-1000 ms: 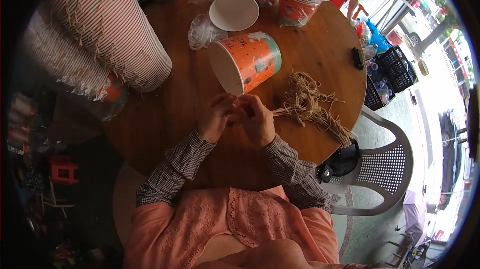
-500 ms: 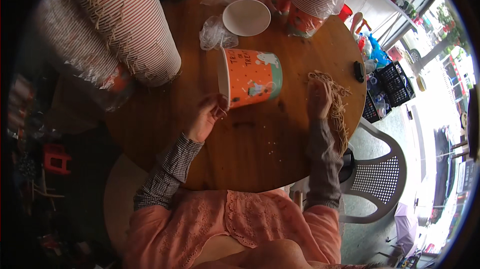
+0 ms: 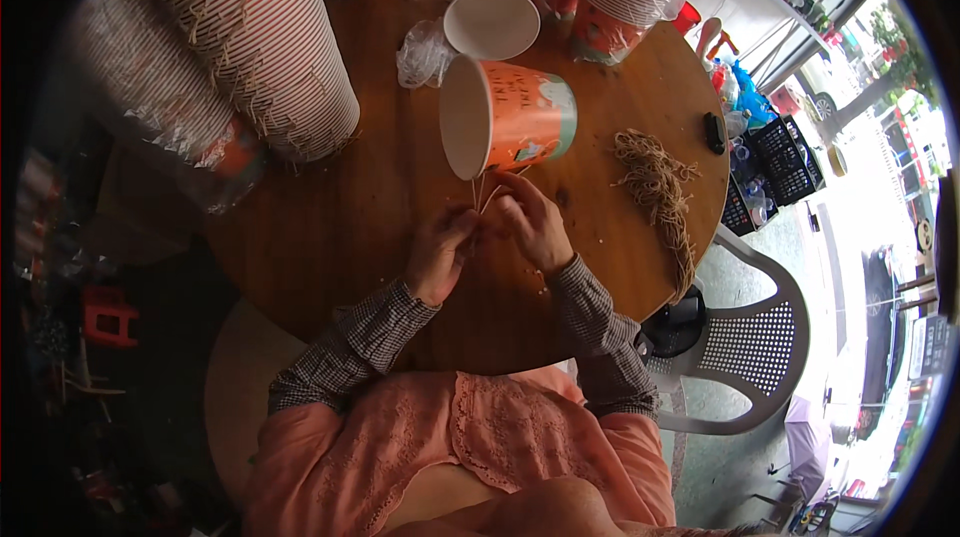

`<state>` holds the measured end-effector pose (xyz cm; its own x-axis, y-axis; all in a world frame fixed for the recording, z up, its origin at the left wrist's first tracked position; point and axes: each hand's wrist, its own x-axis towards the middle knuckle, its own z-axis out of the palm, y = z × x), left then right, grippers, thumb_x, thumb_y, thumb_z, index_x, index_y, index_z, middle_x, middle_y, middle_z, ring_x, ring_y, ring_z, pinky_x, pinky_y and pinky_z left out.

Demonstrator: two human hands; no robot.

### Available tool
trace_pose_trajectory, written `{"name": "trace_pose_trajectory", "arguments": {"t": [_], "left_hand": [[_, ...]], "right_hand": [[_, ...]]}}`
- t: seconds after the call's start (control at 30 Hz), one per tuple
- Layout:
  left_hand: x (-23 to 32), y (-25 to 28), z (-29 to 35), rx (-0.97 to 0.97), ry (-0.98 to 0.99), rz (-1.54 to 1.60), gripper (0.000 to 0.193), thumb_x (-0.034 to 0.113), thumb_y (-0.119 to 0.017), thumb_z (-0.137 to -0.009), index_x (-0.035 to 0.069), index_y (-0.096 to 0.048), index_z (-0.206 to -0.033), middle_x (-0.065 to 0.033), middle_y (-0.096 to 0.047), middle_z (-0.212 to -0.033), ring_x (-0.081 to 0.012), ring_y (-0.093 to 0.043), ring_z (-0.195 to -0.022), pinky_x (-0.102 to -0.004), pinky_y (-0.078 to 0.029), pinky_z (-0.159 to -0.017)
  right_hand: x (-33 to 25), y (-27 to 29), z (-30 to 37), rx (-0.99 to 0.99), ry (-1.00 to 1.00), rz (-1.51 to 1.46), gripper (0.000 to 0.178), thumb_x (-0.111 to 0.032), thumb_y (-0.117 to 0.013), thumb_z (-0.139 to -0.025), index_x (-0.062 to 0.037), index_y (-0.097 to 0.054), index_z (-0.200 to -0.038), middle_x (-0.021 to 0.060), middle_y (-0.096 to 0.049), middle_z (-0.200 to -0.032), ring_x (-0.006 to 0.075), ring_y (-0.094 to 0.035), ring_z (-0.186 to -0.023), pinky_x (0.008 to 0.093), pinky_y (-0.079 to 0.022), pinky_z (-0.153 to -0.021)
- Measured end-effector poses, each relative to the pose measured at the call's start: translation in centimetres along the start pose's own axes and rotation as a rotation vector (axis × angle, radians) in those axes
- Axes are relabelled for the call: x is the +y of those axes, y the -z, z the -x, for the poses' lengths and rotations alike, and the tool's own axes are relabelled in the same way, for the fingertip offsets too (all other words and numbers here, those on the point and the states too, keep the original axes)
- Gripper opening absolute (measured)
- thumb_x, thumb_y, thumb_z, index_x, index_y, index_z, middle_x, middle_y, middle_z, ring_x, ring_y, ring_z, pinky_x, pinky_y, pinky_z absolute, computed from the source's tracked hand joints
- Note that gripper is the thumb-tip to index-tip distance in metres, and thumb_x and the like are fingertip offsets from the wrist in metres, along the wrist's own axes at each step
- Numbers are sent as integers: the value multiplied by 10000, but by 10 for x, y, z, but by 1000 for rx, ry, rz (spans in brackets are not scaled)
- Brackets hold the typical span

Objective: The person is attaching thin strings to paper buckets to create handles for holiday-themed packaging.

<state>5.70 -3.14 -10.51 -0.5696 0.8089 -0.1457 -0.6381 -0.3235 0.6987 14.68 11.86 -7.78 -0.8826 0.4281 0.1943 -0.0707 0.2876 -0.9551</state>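
An orange and green paper bucket (image 3: 525,117) lies tipped on its side on the table, its open white mouth turned to the left. A thin tan string (image 3: 479,193) hangs from the bucket's rim toward me. My left hand (image 3: 440,255) pinches the string just below the rim. Close beside it, my right hand (image 3: 537,227) is closed on the string too, fingers bent near the bucket's underside. The fingertips partly hide where the string ends run. To the right lies a loose bundle of tan strings (image 3: 655,177).
Tall stacks of nested paper buckets (image 3: 285,47) stand at left, with bagged stacks (image 3: 625,7) at the back. Another white bucket (image 3: 492,23) sits by crumpled plastic (image 3: 425,54). A small black object (image 3: 714,133) lies near the table's right edge, by a grey chair (image 3: 750,347).
My right hand has left the string bundle and come to the bucket's rim beside my left. The bucket has turned, showing more of its mouth, and a string now hangs from its rim.
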Motion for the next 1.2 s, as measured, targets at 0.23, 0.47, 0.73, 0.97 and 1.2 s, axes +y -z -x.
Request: {"name": "trace_pose_trajectory", "arguments": {"t": [0.23, 0.47, 0.73, 0.97, 1.2], "left_hand": [[-8, -25, -17, -85, 182, 107, 157, 160, -566, -952, 36, -586, -1046, -76, -651, -1003, -190, -642, -928, -273, -523, -840], [-11, -30, -30, -115, 164, 71, 138, 141, -599, -929, 32, -600, -1013, -79, -648, -961, -185, -634, -937, -304, -545, -849], [23, 0, 9, -96, 497, 154, 390, 383, -490, -974, 33, -627, -1074, -117, -660, -1088, -216, -608, -1039, -359, -464, -959], [37, 32, 2, -149, 376, 41, 252, 297, -542, -950, 61, -629, -928, -60, -657, -896, -202, -615, -947, -344, -478, -878], [39, 25, -35, -100, 428, 217, 154, 202, -568, -925, 59, -616, -893, -31, -650, -847, -177, -625, -833, -349, -511, -811]], "right_hand": [[-15, -7, 60, 29, -469, -534, 410, -369, -419, -1009, -3, -577, -1106, 57, -630, -835, 107, -589, -660, 234, -480, -566], [-10, -13, 84, -76, -333, -553, 252, -225, -553, -967, 8, -569, -1060, 64, -652, -835, 87, -575, -665, 235, -471, -552], [-17, -46, 73, -48, -242, -178, 192, -148, -549, -955, 7, -661, -965, 2, -604, -715, 63, -548, -640, 227, -455, -561], [-19, -65, 60, -73, -234, -210, 182, -126, -577, -891, 37, -636, -948, 168, -643, -766, 192, -634, -718, 317, -497, -628], [-13, -62, 58, -52, -194, -182, 134, -110, -568, -909, -8, -636, -962, 30, -554, -641, 104, -555, -603, 265, -466, -533]]}}
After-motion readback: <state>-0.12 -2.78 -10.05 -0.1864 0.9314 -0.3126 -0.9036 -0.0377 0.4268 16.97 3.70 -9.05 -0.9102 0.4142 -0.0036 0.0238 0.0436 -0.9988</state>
